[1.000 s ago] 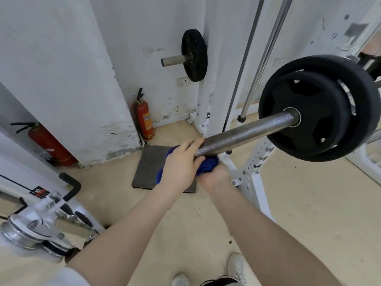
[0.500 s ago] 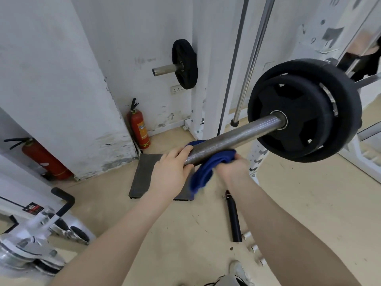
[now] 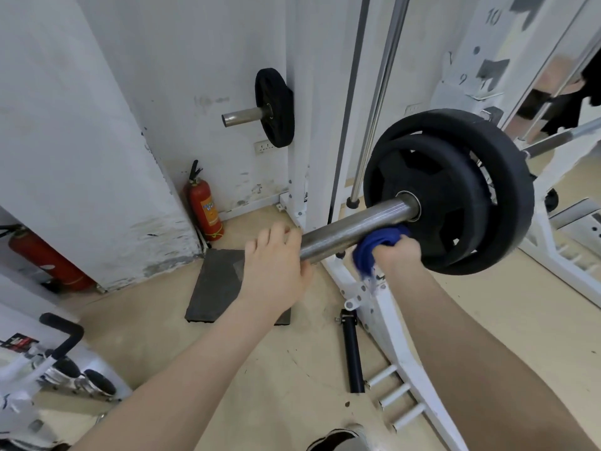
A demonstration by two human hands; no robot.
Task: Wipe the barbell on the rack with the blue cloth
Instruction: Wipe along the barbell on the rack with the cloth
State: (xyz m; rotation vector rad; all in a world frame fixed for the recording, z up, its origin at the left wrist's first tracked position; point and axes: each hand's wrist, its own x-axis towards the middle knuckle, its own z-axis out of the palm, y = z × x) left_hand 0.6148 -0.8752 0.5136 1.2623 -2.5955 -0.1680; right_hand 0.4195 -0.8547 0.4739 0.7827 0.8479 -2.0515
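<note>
Blue cloth (image 3: 377, 247) bunched in right hand (image 3: 395, 257), fingers curled round it, pressed under the barbell (image 3: 357, 224) sleeve just beside the inner plate (image 3: 432, 203). Left hand (image 3: 276, 265) cups the sleeve end, fingers loosely curved. Wiping step under way; next likely needs a stroke along the sleeve toward its end.

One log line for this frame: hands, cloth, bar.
right hand: holds blue cloth under barbell sleeve, beside weight plates | left hand: rests at sleeve end, fingers straight | phase: wiping
</note>
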